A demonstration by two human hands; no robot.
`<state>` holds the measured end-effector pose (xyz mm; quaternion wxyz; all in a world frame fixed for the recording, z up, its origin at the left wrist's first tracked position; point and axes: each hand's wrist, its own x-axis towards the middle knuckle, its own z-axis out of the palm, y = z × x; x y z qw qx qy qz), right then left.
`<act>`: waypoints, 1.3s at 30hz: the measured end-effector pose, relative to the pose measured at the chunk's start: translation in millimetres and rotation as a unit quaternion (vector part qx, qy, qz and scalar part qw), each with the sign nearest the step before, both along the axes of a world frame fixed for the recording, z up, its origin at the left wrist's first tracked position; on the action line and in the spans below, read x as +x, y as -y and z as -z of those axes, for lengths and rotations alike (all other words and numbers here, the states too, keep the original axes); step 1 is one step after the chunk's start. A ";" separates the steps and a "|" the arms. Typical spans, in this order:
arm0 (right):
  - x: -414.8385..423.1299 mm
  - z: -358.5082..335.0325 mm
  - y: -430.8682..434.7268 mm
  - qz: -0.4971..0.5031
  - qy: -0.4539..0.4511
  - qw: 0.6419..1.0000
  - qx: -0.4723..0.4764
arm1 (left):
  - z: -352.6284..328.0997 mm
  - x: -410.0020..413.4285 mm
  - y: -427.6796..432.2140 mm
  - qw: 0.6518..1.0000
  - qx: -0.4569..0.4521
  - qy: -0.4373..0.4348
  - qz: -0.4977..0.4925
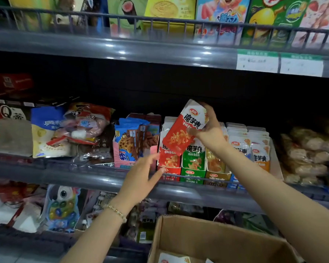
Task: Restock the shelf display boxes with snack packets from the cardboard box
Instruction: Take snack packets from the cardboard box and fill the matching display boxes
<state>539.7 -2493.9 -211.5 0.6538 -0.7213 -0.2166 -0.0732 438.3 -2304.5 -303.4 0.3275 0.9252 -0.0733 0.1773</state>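
Note:
My right hand (210,132) grips a stack of red-and-white snack packets (182,130), tilted, just above the red display box (169,173) on the middle shelf. Beside that box stand a green display box (193,175), a brown one (217,176) and a blue one (235,182), each holding upright packets. My left hand (142,177) is open with spread fingers, its fingertips at the left edge of the red box. The brown cardboard box (207,234) sits low in front of me, with white packets (174,259) showing at its bottom.
A chocolate biscuit display box (135,143) stands left of the red box, bagged snacks (68,130) further left. Clear bags of pastries (308,154) lie to the right. The upper shelf rail (160,48) hangs overhead; candy bags (61,205) fill the lower shelf.

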 end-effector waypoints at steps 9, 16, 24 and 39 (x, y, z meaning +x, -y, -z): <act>17.6 43.6 -21.9 -0.026 0.087 0.934 -0.346 | 16.2 5.4 4.5 0.994 0.099 -0.008 0.034; 18.2 46.8 -20.1 0.017 0.126 0.893 -0.432 | 15.5 4.0 7.8 0.991 0.129 -0.020 0.029; -33.9 46.5 31.2 -0.015 0.138 0.901 -0.410 | 8.8 -24.2 23.6 0.985 0.170 -0.007 0.027; -158.3 194.6 168.0 -0.056 -0.051 0.898 -0.434 | 103.3 -81.2 111.0 0.948 0.168 -0.227 0.144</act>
